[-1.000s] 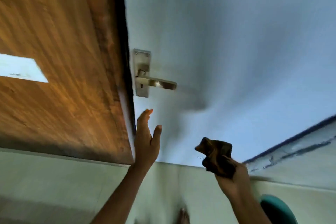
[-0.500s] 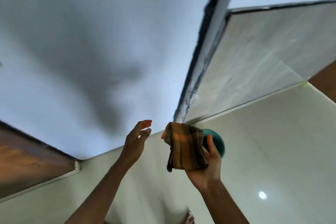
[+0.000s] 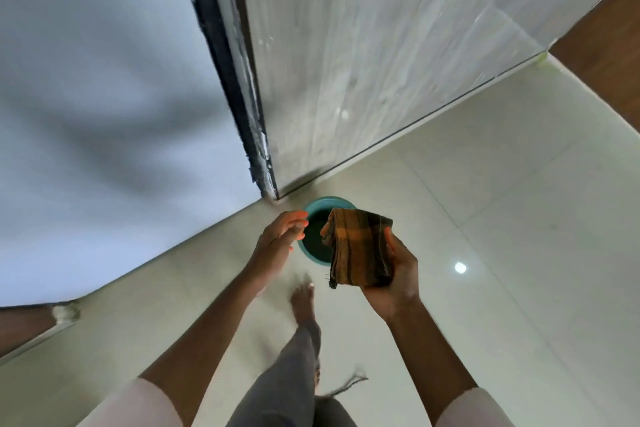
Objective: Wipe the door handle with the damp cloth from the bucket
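My right hand (image 3: 393,276) grips a folded brown and orange checked cloth (image 3: 358,250), held above the floor over the right part of a teal bucket (image 3: 311,210). The bucket stands on the pale floor at the foot of the wall corner; its inside looks dark. My left hand (image 3: 278,237) hovers open just left of the bucket's rim, fingers apart, holding nothing. The door handle is out of view.
A white wall (image 3: 104,97) fills the left, ending at a dark rough edge (image 3: 225,73). A grey marbled wall panel (image 3: 381,45) runs to the right. A wooden door's corner (image 3: 24,326) shows at far left. My leg and bare foot (image 3: 303,302) stand below the bucket on the glossy tiles (image 3: 519,218).
The view has swung from the door handle down to the floor and bucket. My right hand has brought the cloth down over the bucket; my left hand came alongside.
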